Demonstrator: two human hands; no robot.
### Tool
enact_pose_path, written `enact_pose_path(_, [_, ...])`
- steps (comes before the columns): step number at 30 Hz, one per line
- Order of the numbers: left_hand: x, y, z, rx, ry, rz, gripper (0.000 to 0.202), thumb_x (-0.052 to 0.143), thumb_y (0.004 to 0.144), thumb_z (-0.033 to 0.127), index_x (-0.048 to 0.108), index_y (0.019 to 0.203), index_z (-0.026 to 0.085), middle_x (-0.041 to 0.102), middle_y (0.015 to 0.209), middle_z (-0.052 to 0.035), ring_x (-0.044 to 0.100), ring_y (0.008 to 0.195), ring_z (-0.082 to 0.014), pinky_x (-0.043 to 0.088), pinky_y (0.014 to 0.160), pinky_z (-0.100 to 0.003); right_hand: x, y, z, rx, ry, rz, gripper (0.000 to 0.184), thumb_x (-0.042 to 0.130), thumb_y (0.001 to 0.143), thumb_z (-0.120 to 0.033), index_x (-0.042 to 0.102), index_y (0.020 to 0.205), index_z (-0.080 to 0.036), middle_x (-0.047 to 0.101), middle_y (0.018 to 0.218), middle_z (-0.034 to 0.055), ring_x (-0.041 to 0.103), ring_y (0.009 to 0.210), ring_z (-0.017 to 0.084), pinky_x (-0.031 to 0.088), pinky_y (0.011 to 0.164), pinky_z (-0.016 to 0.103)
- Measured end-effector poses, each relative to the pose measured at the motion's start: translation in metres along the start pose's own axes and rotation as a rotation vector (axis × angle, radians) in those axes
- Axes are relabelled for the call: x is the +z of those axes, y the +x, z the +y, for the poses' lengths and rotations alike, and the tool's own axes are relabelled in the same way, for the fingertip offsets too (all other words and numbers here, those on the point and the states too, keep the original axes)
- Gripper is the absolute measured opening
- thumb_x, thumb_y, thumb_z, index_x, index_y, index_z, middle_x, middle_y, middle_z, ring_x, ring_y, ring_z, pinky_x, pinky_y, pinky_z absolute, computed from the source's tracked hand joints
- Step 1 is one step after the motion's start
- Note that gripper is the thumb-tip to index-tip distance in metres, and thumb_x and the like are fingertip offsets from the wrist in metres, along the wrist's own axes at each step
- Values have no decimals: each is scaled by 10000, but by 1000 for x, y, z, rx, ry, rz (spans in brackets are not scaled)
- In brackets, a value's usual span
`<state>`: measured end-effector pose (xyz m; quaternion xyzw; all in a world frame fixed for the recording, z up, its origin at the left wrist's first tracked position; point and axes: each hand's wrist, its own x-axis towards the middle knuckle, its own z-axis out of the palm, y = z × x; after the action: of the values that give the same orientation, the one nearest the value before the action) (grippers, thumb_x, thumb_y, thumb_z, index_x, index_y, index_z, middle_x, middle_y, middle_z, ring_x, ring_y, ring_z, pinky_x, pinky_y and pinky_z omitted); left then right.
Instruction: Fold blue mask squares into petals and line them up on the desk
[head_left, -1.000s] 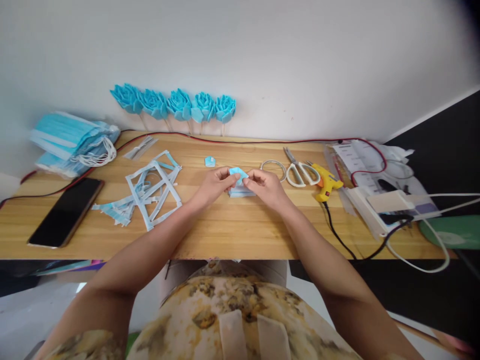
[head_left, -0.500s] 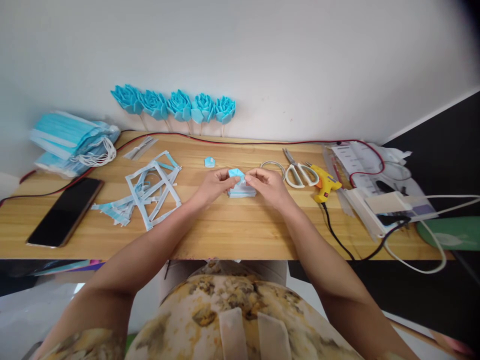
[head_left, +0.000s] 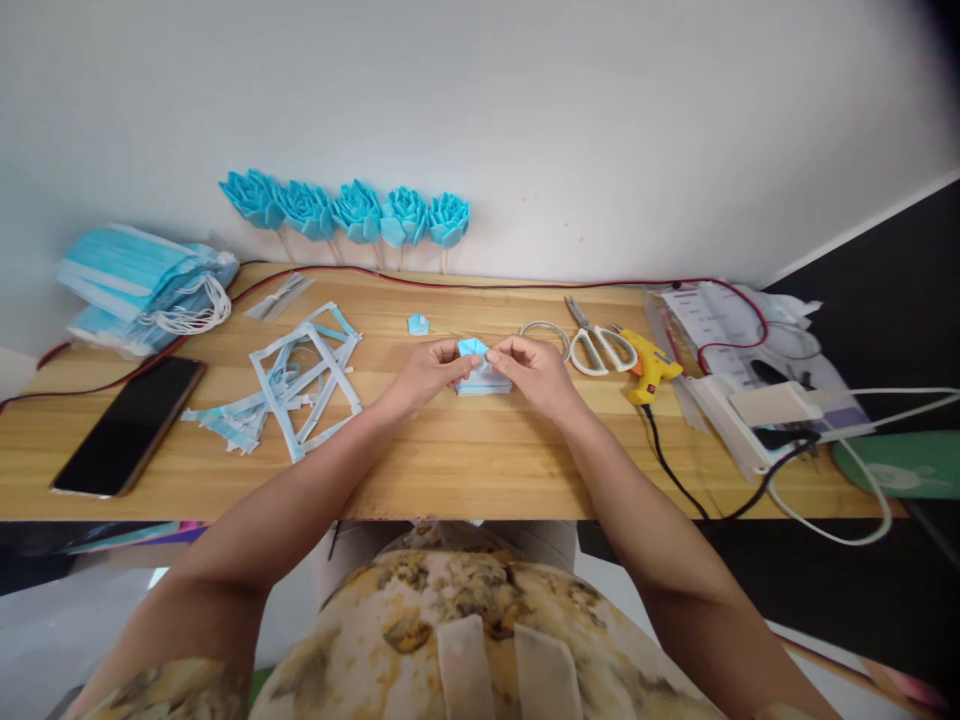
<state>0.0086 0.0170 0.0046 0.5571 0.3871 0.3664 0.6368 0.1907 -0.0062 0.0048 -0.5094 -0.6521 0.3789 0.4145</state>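
Both hands meet at the middle of the table [head_left: 465, 470], a little toward its far side. The left hand [head_left: 424, 372] and the right hand [head_left: 534, 372] each pinch one side of a small blue folded piece [head_left: 472, 347] between thumb and forefinger. The other fingers are curled in, so neither hand is open. The piece is held just above a small stack of blue pieces [head_left: 484, 383] that lies on the table between the hands; whether it touches the stack cannot be told.

The work in hand appears to be shaping or creasing this one piece with the fingertips. It looks like a mid-fold step, with the piece held by both hands and not yet set down. The next move calls for a steady pinch on one side while the other fingertips press or turn the soft material, since the piece is small and light and could slip or spring open.

Around the hands:
- A tiny blue piece [head_left: 418, 323] lies just beyond the left hand.
- Scissors [head_left: 596, 345] and a yellow glue gun [head_left: 651, 365] lie to the right.
- Cut mask frames [head_left: 300, 380], a phone [head_left: 127, 425] and a pile of masks [head_left: 142, 285] are to the left.
- Five blue roses [head_left: 352, 210] lean against the far wall.
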Motion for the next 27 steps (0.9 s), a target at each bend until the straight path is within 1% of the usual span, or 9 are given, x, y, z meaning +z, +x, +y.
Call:
enact_pose_path(7, [0, 0, -2, 6, 16, 10, 289, 701, 669, 408, 557, 645, 159, 505, 575, 29, 455, 532, -80, 388, 501, -212, 2, 0, -4, -5, 1, -9, 254, 606, 830, -399, 590, 701, -181, 542, 635, -29, 451, 572, 93, 353, 545, 227])
enact_pose_path(10, [0, 0, -1, 22, 1, 15, 276, 701, 669, 388, 548, 641, 161, 497, 562, 36, 452, 525, -78, 381, 496, -208, 2, -1, -8, 3, 14, -42, 254, 580, 844, -397, 592, 712, -180, 547, 651, -25, 459, 588, 95, 360, 563, 228])
enact_pose_path(15, [1, 0, 1, 34, -19, 26, 269, 722, 654, 380, 573, 671, 158, 499, 568, 41, 440, 519, -74, 371, 496, -207, 3, -1, -9, -12, -9, -66, 166, 605, 805, -340, 572, 754, -186, 533, 668, -32, 460, 612, 100, 361, 582, 228])
enact_pose_path(18, [0, -1, 1, 22, -3, 28, 285, 699, 691, 407, 566, 642, 160, 517, 570, 28, 453, 523, -82, 381, 512, -219, 2, -1, -8, -9, -45, -60, 151, 592, 799, -327, 556, 747, -190, 522, 662, -33, 448, 605, 101, 356, 578, 230])
enact_pose_path(22, [-1, -1, 2, 14, 15, 51, 347, 611, 764, 479, 577, 629, 161, 553, 578, -1, 470, 524, -95, 390, 525, -231, 1, 0, -8, -7, -48, -53, 173, 586, 794, -341, 531, 726, -192, 518, 663, -29, 444, 602, 105, 358, 575, 233])
enact_pose_path(24, [-1, -1, 4, 9, 21, 55, 346, 614, 755, 490, 590, 650, 161, 558, 583, -3, 474, 527, -97, 385, 522, -229, 1, 0, -9, -11, -56, -52, 171, 584, 793, -335, 528, 721, -190, 515, 660, -30, 441, 599, 103, 359, 575, 231])
enact_pose_path(27, [-2, 0, 6, 1, 39, 46, 306, 687, 682, 453, 598, 683, 160, 548, 587, 12, 460, 531, -92, 360, 515, -225, 2, -1, -10, -15, -71, -45, 166, 580, 796, -321, 528, 712, -187, 507, 653, -34, 436, 592, 98, 359, 574, 226])
